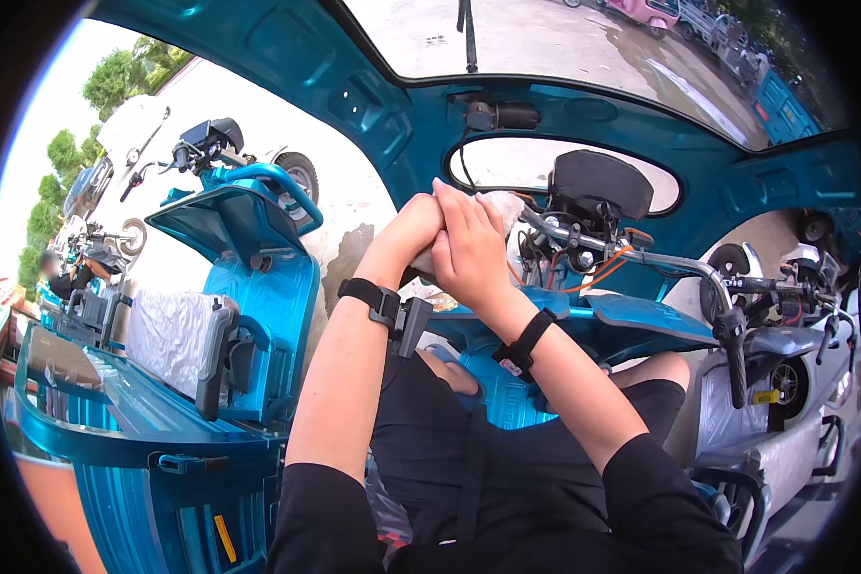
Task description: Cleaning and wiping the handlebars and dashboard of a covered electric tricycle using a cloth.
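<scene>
Both hands meet at the left end of the handlebar (631,253) of a blue three-wheeler. A pale, crumpled bundle that looks like a cloth (503,205) shows beyond the fingers and a little beneath the palms. My left hand (415,228) is closed round its near side, its fingers mostly hidden. Over it lies my right hand (471,241), fingers long and pressed together, thumb bent down against the bundle. The grip underneath is covered. A dark strap with a small black box (397,320) is on my left wrist, and another black strap (526,344) circles my right.
A dark instrument housing (603,182) stands past the handlebar, with orange cables below. The blue cab frame (354,105) arches overhead, with a wiper motor (507,116). At left stands another blue three-wheeler with a plastic-wrapped seat (177,330); more vehicles stand right. A person (62,282) sits far left.
</scene>
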### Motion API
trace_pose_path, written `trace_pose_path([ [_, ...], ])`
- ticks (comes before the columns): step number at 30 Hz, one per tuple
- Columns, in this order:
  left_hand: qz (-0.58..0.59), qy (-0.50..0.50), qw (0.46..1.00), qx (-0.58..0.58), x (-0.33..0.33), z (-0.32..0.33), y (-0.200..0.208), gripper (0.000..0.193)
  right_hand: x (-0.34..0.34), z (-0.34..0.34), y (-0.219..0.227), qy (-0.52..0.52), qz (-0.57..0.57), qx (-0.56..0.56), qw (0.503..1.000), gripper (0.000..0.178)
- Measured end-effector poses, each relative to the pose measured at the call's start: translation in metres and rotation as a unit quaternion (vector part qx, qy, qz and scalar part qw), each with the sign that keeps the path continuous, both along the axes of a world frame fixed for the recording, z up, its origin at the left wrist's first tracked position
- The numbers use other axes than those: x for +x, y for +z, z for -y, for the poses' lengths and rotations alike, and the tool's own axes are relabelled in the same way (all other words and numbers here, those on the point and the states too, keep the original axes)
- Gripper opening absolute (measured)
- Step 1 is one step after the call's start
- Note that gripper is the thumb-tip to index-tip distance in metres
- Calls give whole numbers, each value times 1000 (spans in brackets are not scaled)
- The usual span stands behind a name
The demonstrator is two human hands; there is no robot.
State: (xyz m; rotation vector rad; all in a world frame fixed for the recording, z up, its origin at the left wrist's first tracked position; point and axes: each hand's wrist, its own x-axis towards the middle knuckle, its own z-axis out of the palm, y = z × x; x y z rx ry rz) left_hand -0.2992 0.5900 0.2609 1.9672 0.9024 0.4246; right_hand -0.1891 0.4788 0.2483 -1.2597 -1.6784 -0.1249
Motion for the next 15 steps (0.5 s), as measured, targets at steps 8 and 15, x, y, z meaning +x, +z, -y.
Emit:
trace_pose_path([
  [8,-156,289,936,128,16,43,20,55,0,7,-35,-32,8,31,999,67],
  [15,-154,344,870,317,34,78,19,40,-6,16,-73,-65,-3,33,997,78],
])
